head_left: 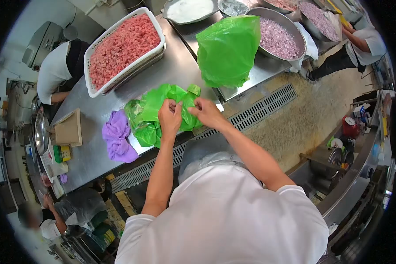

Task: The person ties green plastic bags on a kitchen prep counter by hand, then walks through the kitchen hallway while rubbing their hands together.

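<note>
A crumpled green plastic bag lies at the near edge of the steel table, bulging, its contents hardly visible through the film. My left hand pinches the bag's gathered upper part. Close by on the right, my right hand has its fingers closed on the bag's right side. A purple cloth sits bunched against the bag on the left. Beyond my hands stands another, fuller green bag. A white plastic basket heaped with diced red meat is at the back left.
Metal bowls of chopped purple onion and a pan of white powder line the back. A tan tray and a yellow-green container are at left. A floor drain runs alongside the table. Other people work left, lower left and right.
</note>
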The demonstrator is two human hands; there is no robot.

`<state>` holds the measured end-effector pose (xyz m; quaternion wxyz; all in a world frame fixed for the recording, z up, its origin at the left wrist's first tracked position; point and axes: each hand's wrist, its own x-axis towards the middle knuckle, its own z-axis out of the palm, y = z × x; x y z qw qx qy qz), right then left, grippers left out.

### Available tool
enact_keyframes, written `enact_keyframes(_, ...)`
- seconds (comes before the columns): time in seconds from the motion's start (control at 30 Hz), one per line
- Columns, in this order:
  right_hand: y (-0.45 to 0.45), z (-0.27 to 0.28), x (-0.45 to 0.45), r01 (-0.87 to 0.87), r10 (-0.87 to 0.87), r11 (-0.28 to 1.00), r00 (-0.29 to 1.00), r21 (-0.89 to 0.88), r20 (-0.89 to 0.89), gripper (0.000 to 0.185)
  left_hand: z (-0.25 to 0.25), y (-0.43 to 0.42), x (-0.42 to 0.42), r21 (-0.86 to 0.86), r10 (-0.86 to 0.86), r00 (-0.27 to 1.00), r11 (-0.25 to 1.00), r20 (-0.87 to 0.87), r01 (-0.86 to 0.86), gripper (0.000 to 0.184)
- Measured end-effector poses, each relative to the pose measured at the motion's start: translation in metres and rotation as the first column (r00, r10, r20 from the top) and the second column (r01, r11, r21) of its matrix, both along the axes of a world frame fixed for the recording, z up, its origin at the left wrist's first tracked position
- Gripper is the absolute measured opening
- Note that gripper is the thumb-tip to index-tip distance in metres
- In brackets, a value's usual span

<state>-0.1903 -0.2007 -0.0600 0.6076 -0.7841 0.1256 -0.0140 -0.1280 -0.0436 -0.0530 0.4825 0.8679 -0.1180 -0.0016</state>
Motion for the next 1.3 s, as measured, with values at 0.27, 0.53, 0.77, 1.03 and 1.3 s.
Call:
enact_keyframes(0.27,-0.001,0.012,-0.011,0.013,-0.017,0.992,0.999,0.124,0.038,0.037,0.026,0.004,-0.032,-0.246,-0.114,0.895,0.969,-0.431,0.005,0.034)
enact_keyframes(0.53,-0.017,0.068,-0.035,-0.049,0.057,0.971,0.998,0.233,-0.025,0.044,0.062,-0.004,-0.036,-0.511,-0.302,0.8,0.86,-0.519,-0.006,0.035)
enact_keyframes(0.77,-0.069,0.079,-0.044,0.408,-0.439,0.89,0.887,0.206,0.144,0.021,0.09,-0.02,-0.053,-0.967,-0.748,0.614,0.174,-0.252,-0.185,0.042)
enact_keyframes(1.03,-0.174,0.242,-0.06,-0.619,0.145,0.731,0.553,0.288,0.82,0.025,0.186,-0.066,0.027,0.043,-0.503,0.839,0.861,0.206,0.506,0.025)
enact_keyframes(1.3,-0.228,0.156,0.031,-0.094,0.343,0.681,0.917,-0.726,0.203,0.025,0.158,-0.131,0.139,0.623,-0.755,0.609,0.603,0.244,0.498,0.032)
